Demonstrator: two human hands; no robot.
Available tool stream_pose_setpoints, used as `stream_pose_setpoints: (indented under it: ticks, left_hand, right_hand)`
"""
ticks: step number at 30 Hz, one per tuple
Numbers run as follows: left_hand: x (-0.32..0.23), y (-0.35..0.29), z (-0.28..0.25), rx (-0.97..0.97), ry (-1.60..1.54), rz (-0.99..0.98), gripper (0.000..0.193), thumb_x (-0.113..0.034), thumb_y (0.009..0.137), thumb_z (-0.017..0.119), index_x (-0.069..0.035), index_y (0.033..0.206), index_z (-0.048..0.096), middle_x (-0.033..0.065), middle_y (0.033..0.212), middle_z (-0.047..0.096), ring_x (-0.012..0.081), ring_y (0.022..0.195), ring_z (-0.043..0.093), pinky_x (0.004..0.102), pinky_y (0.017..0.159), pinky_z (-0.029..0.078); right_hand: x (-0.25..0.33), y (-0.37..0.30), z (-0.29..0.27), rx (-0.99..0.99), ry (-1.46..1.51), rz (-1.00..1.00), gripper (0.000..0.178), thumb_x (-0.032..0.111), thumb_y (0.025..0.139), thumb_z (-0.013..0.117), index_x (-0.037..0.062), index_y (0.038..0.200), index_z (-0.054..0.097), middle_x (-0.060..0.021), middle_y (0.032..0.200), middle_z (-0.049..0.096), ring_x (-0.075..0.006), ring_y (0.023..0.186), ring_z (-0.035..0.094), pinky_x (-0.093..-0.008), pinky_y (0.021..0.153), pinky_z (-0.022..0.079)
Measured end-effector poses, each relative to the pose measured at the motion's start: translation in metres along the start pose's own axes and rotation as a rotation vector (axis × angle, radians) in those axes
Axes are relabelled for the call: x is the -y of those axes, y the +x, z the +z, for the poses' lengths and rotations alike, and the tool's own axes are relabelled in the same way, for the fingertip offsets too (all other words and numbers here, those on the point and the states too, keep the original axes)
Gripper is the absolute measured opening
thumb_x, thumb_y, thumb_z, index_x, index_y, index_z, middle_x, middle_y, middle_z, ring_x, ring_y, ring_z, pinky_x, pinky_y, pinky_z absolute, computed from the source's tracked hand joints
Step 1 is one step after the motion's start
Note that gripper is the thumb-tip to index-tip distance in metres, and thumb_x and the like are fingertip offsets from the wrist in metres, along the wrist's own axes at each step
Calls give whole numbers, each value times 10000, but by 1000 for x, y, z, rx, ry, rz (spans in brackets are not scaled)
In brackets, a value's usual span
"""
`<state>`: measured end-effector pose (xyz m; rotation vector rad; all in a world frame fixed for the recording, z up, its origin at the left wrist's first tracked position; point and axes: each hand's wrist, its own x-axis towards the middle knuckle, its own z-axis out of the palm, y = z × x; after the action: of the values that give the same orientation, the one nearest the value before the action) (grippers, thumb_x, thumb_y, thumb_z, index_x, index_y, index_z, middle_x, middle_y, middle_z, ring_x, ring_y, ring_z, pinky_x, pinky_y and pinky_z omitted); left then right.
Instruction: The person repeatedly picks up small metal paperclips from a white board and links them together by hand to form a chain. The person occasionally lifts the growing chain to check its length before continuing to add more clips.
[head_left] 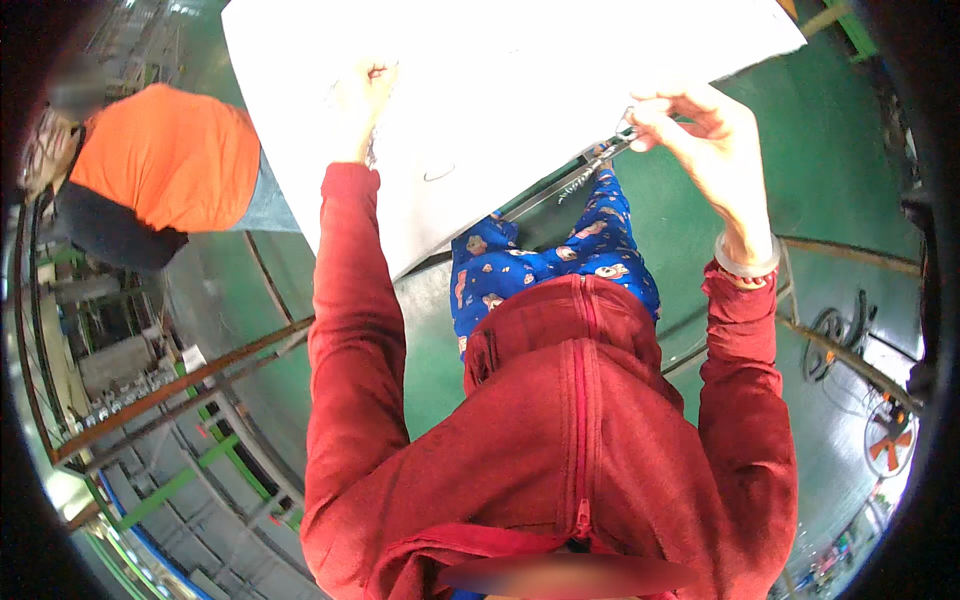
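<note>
L hand (362, 100): loosely curled over white table (520, 100), maybe for support; glare, can't tell grip.
R hand (718, 135): fingertips pinching small wire bit (626, 125), prob. for fine control.
Wire's spot: table's near edge, R side.

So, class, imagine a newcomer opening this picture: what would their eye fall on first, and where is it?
Probably the glaring white surface across the top, with the left hand over it and the right hand by its near right edge. Next come the wearer's red jacket, filling the lower middle, and a co-worker's orange top at upper left.
</note>
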<state>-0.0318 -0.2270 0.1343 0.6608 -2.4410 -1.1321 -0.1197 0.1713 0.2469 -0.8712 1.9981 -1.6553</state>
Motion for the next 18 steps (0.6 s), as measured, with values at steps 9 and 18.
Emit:
stream_pose_setpoints:
  ticks: [9, 18]
  left_hand:
    - [-195, -115, 52, 232, -271, 6, 261, -197, 859, 721, 0, 1027, 698, 54, 872, 695, 101, 812, 612, 271, 748, 489]
    - [-229, -115, 88, 124, -361, 411, 115, -11, 870, 688, 8, 981, 665, 47, 950, 666, 98, 886, 607, 252, 794, 499]
  right_hand:
    - [-1, -2, 14, -116, 44, 20, 203, 84, 876, 673, -38, 1038, 687, -53, 845, 684, -89, 715, 617, -224, 667, 517]
    - [14, -11, 3, -231, 138, -30, 171, 26, 878, 642, -26, 1033, 690, -47, 867, 679, -88, 744, 624, -216, 664, 518]
